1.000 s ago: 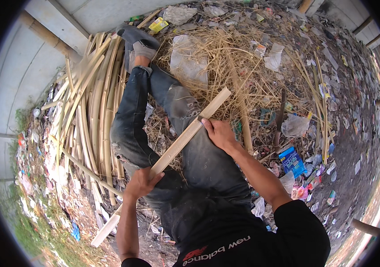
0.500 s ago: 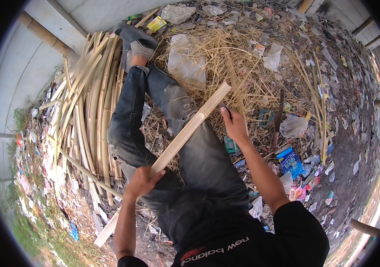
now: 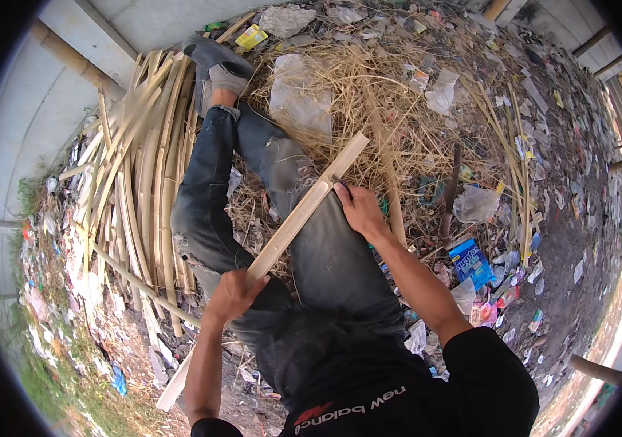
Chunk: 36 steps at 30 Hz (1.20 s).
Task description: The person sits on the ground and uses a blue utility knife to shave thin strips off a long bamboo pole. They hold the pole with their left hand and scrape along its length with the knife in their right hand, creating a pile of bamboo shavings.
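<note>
A long split bamboo strip (image 3: 293, 226), pale and hollowed on its upper face, lies aslant across my thighs. Its near end runs back under my left forearm. My left hand (image 3: 234, 293) is closed around the strip near my lap. Farther up, my right hand (image 3: 360, 209) grips a small dark-handled knife, mostly hidden by the fingers. The tip of this knife (image 3: 335, 179) meets the strip's right edge, close to a node. Beyond that point the strip's far end sticks out freely over the straw.
A big stack of bamboo strips (image 3: 152, 160) leans at the left, by the pale wall (image 3: 27, 124). Dry straw shavings (image 3: 369, 87) cover the ground ahead. A dark curved stick-like piece (image 3: 452, 189), a blue wrapper (image 3: 473, 264) and scattered litter lie to the right.
My right hand has moved left with the knife, from just off the strip to against its edge. My left hand keeps its hold on the strip.
</note>
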Motion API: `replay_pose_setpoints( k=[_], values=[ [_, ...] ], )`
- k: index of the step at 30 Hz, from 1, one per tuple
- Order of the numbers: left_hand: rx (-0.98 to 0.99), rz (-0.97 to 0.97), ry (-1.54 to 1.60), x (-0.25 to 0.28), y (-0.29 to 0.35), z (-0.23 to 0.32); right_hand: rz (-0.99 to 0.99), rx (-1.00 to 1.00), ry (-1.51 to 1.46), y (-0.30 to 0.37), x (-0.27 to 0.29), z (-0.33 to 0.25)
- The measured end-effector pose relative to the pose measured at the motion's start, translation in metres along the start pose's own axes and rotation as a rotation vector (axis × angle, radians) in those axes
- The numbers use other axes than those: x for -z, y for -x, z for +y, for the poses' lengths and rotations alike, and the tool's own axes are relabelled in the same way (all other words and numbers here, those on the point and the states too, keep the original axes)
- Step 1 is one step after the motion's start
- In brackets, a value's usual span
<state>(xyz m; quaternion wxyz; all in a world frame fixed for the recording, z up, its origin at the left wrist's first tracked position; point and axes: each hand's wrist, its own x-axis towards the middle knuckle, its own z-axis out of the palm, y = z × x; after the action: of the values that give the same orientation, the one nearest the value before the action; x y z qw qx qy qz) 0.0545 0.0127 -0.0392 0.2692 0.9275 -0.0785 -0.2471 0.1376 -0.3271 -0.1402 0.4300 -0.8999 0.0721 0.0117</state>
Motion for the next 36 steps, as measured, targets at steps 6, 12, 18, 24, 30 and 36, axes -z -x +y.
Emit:
replay_pose_setpoints(
  k=[6,12,18,24,30,36],
  values=[
    [0.18,-0.193,0.332,0.006,-0.013,0.018,-0.121,0.086,-0.036,0.008,-0.002,-0.011],
    [0.204,-0.302,0.527,-0.002,-0.027,0.018,0.019,0.025,-0.18,0.001,0.015,-0.002],
    [0.287,-0.381,0.548,0.01,-0.015,0.013,0.151,-0.007,-0.11,-0.041,0.04,0.012],
    [0.346,-0.418,0.646,0.013,-0.016,0.018,0.143,0.053,-0.138,-0.028,0.014,0.021],
    [0.382,-0.418,0.833,-0.004,-0.037,0.023,-0.156,0.179,-0.149,0.009,-0.004,-0.006],
    [0.412,-0.469,0.947,-0.002,-0.043,0.027,-0.078,0.14,-0.145,-0.012,0.016,0.009]
  ],
)
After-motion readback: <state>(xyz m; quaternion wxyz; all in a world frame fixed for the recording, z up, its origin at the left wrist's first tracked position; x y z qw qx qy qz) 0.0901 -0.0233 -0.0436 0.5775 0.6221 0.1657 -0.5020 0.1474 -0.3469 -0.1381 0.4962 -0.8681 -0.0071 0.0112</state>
